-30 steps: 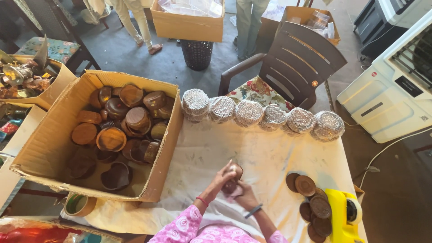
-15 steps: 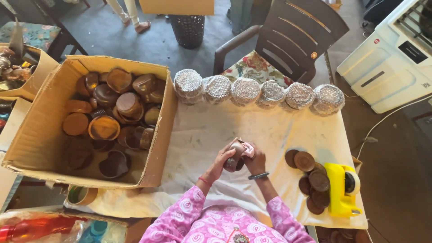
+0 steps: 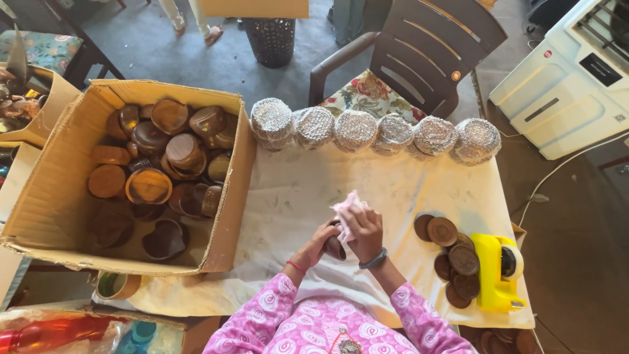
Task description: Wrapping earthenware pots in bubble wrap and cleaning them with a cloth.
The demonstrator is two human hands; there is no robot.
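My left hand (image 3: 319,241) cups a small dark wooden bowl (image 3: 335,247) from below, fingers curled shut around its side, over the white cloth (image 3: 295,196) just in front of me. My right hand (image 3: 364,231) is closed on a pink rag (image 3: 347,211) and presses it against the bowl (the rag's loose corner sticks up above my knuckles). To my right, a cluster of flat wooden lids (image 3: 453,252) lies on the cloth, touching a yellow tape dispenser (image 3: 496,272). To my left stands an open cardboard box (image 3: 62,196) heaped with more wooden bowls (image 3: 167,157). Farther off, a row of foil-wrapped bundles (image 3: 373,131) lines the table's far edge, with a dark chair (image 3: 426,59) beyond it.
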